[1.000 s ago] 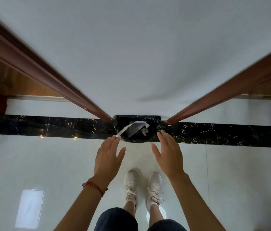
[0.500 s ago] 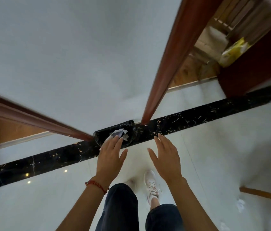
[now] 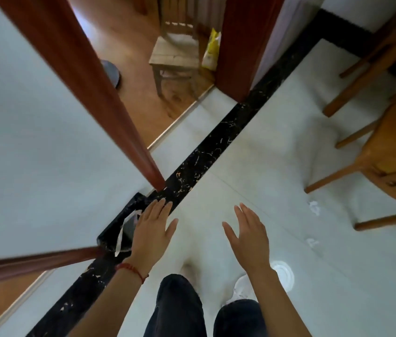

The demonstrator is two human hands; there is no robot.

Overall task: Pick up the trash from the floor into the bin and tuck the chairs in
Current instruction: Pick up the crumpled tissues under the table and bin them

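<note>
Since a second ago the view has swung away from the bin (image 3: 121, 229), which was centred and now sits at lower left of the frame, against the white wall (image 3: 34, 142) where two red-brown wooden trims meet. It is a black-lined bin with a pale strip of paper showing at its mouth. The turn has brought fresh ground into sight at the right.

The left hand (image 3: 152, 235), with a red cord at its wrist, is spread flat with fingers extended, overlapping the bin's rim in the picture; whether it touches cannot be told. The right hand (image 3: 248, 237) is likewise spread, palm down, holding nothing, above bare floor.

Two crumpled white scraps of trash lie at right of the frame: one (image 3: 315, 207) near the chair legs, another (image 3: 312, 243) lower down. Both are well apart from the hands. A wooden chair (image 3: 386, 164) stands at the right edge, seemingly pulled out from a table that is barely in view. My judgement: one deposit is done and further scraps and the chairs remain.

The floor (image 3: 277, 152) is glossy pale tile crossed diagonally by a black marble band (image 3: 218, 139). At upper centre a doorway opens onto wood flooring with another chair (image 3: 175, 51) and a yellow bag (image 3: 212, 51).
</note>
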